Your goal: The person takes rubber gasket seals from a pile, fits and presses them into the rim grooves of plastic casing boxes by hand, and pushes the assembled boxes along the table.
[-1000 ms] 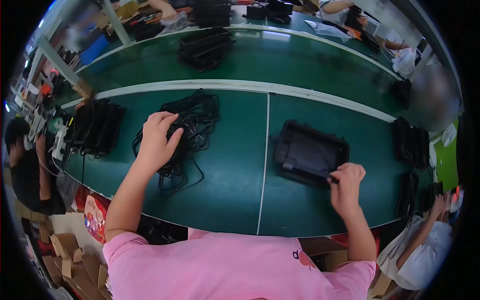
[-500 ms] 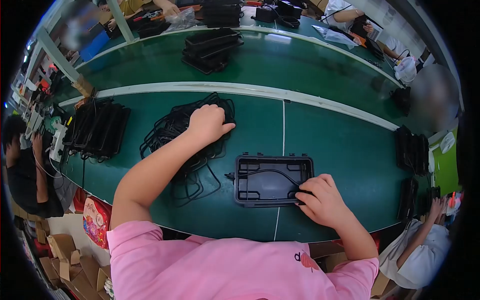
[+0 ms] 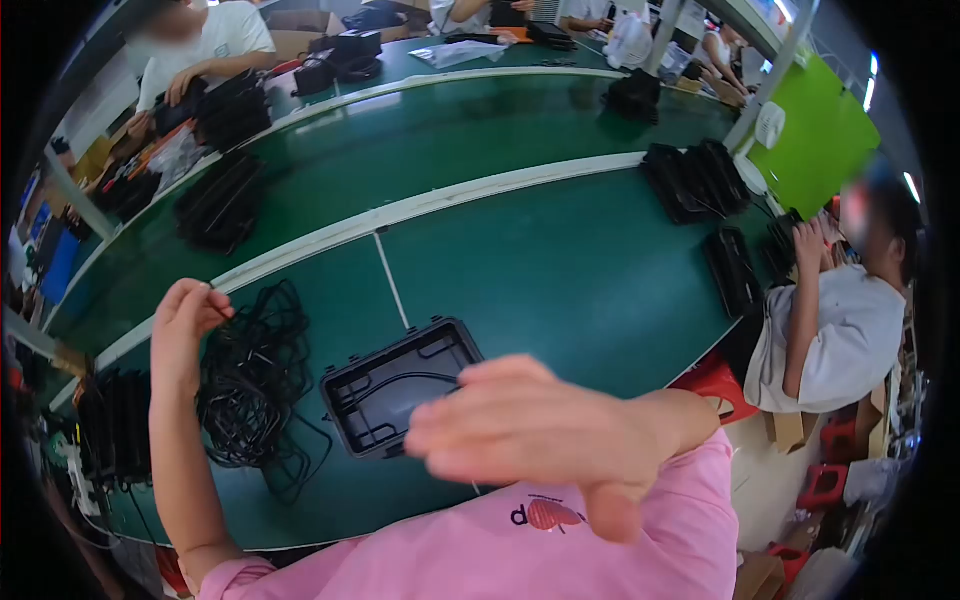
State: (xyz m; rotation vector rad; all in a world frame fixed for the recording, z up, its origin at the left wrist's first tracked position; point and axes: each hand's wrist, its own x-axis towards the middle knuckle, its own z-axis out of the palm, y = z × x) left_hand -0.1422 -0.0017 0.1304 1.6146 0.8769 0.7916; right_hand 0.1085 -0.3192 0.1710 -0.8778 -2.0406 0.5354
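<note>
An open black plastic box (image 3: pixel 395 402) lies on the green desk (image 3: pixel 560 260) close to its near edge, straddling the white dividing line (image 3: pixel 393 280). Its hollow side faces up, which probably keeps the interior within reach; a black cable (image 3: pixel 410 376) curves inside. Left of the box, toward the desk's left end, a tangled heap of black cables (image 3: pixel 245 400) rests beside the left arm, seemingly kept loose and at arm's length. The left hand (image 3: pixel 185 320) is raised at the heap's far side, fingers curled, thumb and fingertips close together; whether they pinch a thin strand cannot be told. The right hand (image 3: pixel 540 425) lies across the view of the box's near right corner, palm flattened, fingers extended and thumb apart; nothing shows in this grip, and contact with the box cannot be judged. More black cases (image 3: pixel 700 180) stand grouped at the desk's far right corner, apparently set aside to leave the middle free for handling.
</note>
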